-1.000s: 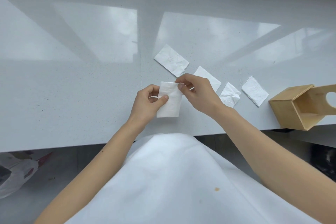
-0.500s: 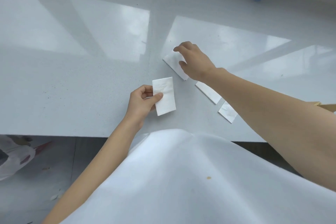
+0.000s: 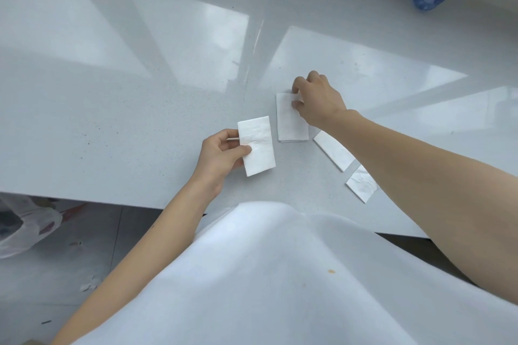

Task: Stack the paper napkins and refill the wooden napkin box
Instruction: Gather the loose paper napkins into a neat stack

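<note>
I'm seeing the left hand [image 3: 221,157] gripping one folded napkin [image 3: 258,145] near the worktop's [image 3: 112,120] front edge, the right hand [image 3: 318,101] pinching a second napkin [image 3: 290,124] just beside it.

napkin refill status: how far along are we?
Early. Done: the left hand holds a first napkin, maybe several sheets; count unclear. In hand: the right hand pinches the next napkin on the table. Left: a third napkin and a fourth napkin lie loose by the right forearm; the box is out of view, so refill is unconfirmed.
</note>
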